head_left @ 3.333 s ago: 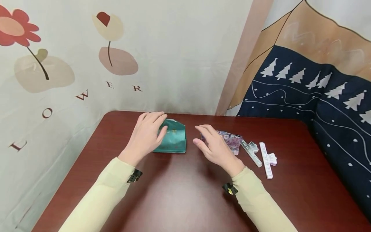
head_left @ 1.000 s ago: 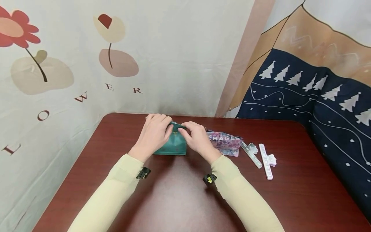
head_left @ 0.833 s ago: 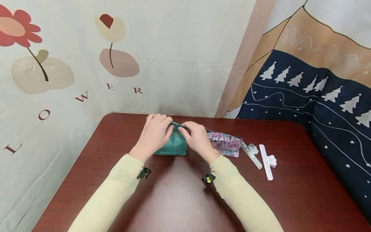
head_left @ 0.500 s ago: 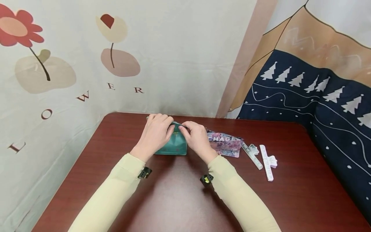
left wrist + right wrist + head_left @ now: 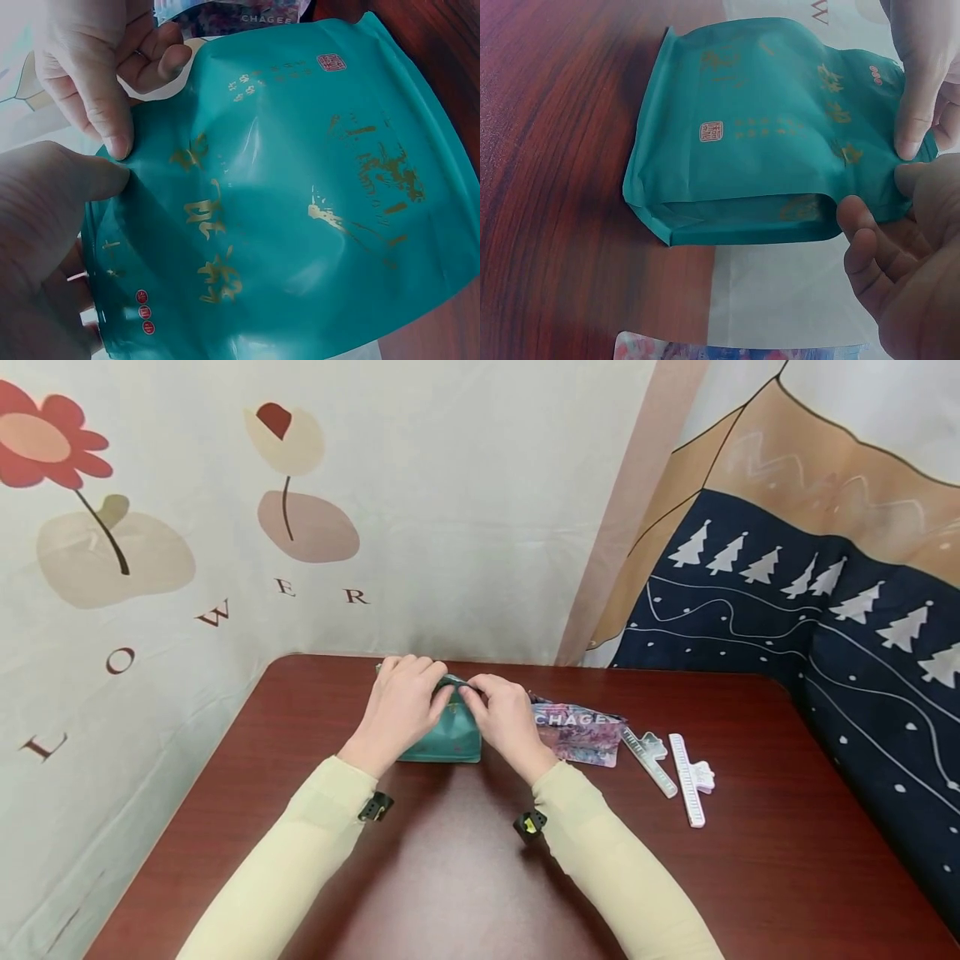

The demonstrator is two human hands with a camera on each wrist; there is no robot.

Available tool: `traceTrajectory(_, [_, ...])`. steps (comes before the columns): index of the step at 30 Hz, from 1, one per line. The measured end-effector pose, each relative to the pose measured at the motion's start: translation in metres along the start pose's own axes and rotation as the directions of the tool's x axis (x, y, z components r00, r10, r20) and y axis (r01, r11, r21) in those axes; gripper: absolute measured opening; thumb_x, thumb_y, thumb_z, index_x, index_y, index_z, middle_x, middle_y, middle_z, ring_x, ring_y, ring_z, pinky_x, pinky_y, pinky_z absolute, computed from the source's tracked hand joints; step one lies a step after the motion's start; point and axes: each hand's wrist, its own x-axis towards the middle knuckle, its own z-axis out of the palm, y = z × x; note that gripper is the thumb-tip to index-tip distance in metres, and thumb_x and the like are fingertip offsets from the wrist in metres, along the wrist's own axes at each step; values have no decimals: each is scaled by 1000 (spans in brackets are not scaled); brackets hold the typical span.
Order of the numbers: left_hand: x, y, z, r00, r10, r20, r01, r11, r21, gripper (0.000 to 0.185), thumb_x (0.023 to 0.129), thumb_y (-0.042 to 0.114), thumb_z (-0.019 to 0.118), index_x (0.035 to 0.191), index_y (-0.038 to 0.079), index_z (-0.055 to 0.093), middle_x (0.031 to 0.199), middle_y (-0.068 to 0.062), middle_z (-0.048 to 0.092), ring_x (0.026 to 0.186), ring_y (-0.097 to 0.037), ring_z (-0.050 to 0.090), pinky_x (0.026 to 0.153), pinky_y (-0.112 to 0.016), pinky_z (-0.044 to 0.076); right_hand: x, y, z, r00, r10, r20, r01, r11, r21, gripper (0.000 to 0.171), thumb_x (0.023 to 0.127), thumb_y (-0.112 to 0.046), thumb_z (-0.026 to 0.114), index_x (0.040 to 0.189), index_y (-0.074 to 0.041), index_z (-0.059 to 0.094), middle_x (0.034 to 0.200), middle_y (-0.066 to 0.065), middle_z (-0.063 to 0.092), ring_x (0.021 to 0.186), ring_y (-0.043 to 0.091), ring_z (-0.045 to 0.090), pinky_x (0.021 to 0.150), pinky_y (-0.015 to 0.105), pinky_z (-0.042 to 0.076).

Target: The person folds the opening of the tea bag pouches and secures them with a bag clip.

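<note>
A teal foil pouch (image 5: 448,742) with gold lettering stands on the dark red table (image 5: 450,877), near its far edge. My left hand (image 5: 408,693) pinches the left part of the pouch's top edge. Close beside it, my right hand (image 5: 495,702) pinches the right part of the same edge. In the left wrist view the pouch (image 5: 300,202) fills the frame, with my left thumb (image 5: 75,180) on its top corner and the right fingers (image 5: 105,112) just above. The right wrist view shows the pouch (image 5: 757,135) and its folded bottom, with both hands meeting at the top corner.
A purple and pink pouch (image 5: 581,731) printed CHAGEE lies flat just right of my right hand. Two long white sealing clips (image 5: 648,760) (image 5: 690,777) lie further right. Printed cloth hangs behind the table and along its right side.
Earlier my right hand hovered apart from the teal pouch; it has since moved left and taken hold of the top edge. Over the last second both hands barely shifted.
</note>
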Motion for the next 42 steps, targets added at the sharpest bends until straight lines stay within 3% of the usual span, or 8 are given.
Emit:
traceTrajectory(10, [0,-2,2,1000,-12,-7,12,1000,-3,12,92,13,77,87,6,69,81,-7,69,77,-29,60,83,-46,46,-2,5,-1,1000,-2,13,2,1000,24,9,98,-13,72,100,-6,78,94,8,78,68,18,67,62,33,53])
traceTrajectory(23, [-1,-8,-5,999,-11,35,13,998,-58,4,94,8,74,96,8,77,87,-5,73,79,-28,62,84,-44,47,-4,13,-1,1000,-26,-7,27,999,39,14,94,-4,72,105,-5,80,102,10,79,94,26,77,80,41,60])
traceTrajectory(28, [-1,-11,-8,998,-3,67,9,996,-88,9,95,10,73,102,7,78,92,-6,75,84,-28,63,86,-44,47,-7,14,-1,998,-60,-4,60,998,33,16,95,-1,71,107,-5,81,98,10,79,88,26,77,77,40,60])
traceTrajectory(34, [-1,-10,-12,991,-12,130,30,990,-134,26,101,27,67,111,6,79,101,-8,76,92,-29,66,91,-44,46,-9,15,-2,995,-103,-4,103,995,17,19,96,0,69,110,-5,80,95,11,78,79,25,74,71,39,59])
traceTrajectory(42, [-1,-11,-12,992,-37,121,59,982,-178,25,104,23,61,106,7,81,99,-7,77,90,-28,65,91,-44,46,-13,15,-2,997,-71,36,69,997,46,22,99,-1,65,116,-4,78,102,12,77,83,25,74,74,41,59])
